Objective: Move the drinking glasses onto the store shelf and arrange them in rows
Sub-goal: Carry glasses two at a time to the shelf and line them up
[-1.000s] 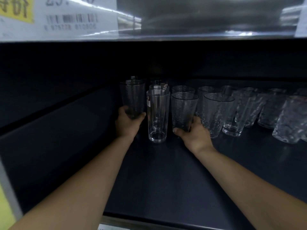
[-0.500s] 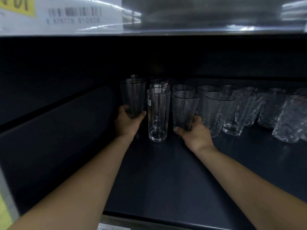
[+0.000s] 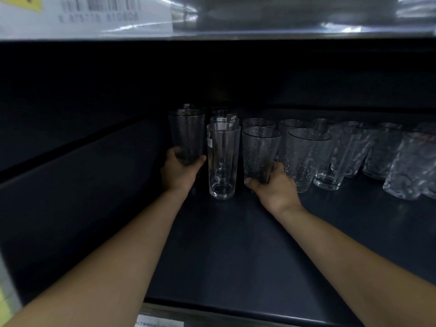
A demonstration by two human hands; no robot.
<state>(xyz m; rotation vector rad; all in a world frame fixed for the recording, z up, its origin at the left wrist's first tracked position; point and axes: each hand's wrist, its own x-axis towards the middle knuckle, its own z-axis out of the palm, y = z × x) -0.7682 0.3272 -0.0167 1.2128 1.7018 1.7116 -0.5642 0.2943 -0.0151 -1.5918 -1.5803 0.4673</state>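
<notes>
Hands [image 3: 180, 172], glasses [image 3: 188, 135] unmoved on dark shelf [image 3: 224, 256]

One head-worn camera faces forward and down, close into the dark store shelf [image 3: 224, 251].

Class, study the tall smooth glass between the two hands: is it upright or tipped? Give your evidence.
Upright. The smooth glass stands on its base on the dark shelf, open rim at the top, sides vertical.
</notes>
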